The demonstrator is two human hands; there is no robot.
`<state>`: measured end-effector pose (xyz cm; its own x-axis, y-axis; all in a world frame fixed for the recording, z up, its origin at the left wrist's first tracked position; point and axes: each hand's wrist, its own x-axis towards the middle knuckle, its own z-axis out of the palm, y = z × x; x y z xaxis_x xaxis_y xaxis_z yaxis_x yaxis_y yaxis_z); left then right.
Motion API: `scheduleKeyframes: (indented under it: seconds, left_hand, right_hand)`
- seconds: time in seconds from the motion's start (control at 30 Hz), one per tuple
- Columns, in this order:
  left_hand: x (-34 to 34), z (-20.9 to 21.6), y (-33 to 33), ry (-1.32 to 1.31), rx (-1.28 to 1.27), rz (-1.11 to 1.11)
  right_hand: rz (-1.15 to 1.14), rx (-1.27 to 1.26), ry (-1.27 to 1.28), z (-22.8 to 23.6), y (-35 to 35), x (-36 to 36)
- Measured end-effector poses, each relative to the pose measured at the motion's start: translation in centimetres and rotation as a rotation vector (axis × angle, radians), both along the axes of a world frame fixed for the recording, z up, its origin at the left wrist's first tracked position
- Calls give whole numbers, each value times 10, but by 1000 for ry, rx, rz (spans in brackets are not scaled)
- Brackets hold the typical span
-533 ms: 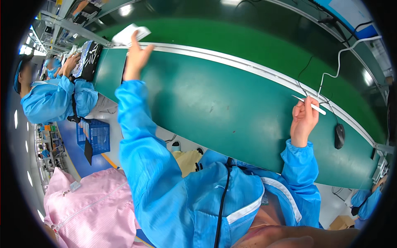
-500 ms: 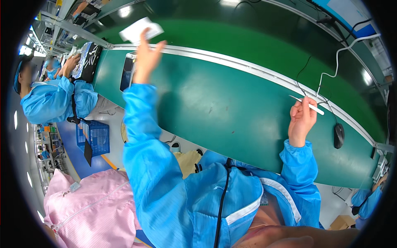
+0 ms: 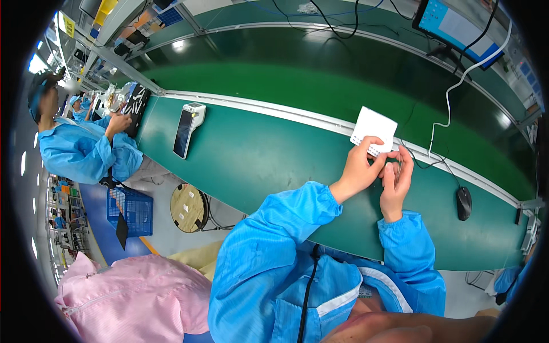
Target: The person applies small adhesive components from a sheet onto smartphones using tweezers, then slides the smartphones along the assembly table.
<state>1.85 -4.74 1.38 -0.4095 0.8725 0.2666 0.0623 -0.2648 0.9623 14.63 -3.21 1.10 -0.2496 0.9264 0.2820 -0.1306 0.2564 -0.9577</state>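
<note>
My left hand pinches the lower edge of a white sheet with rows of small dark-marked labels along that edge. The sheet is tilted up over the white rail at the back of the green bench. Close beside it on the right, my right hand is closed on slim tweezers. They are mostly hidden by the fingers, and their tips meet the left fingertips near the sheet. Whether the tips touch a label cannot be seen. Toward the left of the bench lies a white handheld terminal with a dark screen.
A black mouse lies right of my hands, its cable running by the rail. A white cable hangs near a monitor. At left are a co-worker in blue, a blue crate and a round stool.
My left hand has come from the far left to beside my right hand, bringing the white sheet with it. My right hand has turned the tweezers and shifted slightly left and nearer.
</note>
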Motion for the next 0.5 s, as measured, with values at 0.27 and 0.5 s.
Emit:
scheduleKeyframes:
  seconds: [0.27,0.5]
  left_hand:
    - [0,-3,-7,206,-33,-149]
    - [-5,-10,9,-244,-31,0]
  right_hand:
    - [30,-27,76,9,3,9]
    - [161,-53,158,6,8,2]
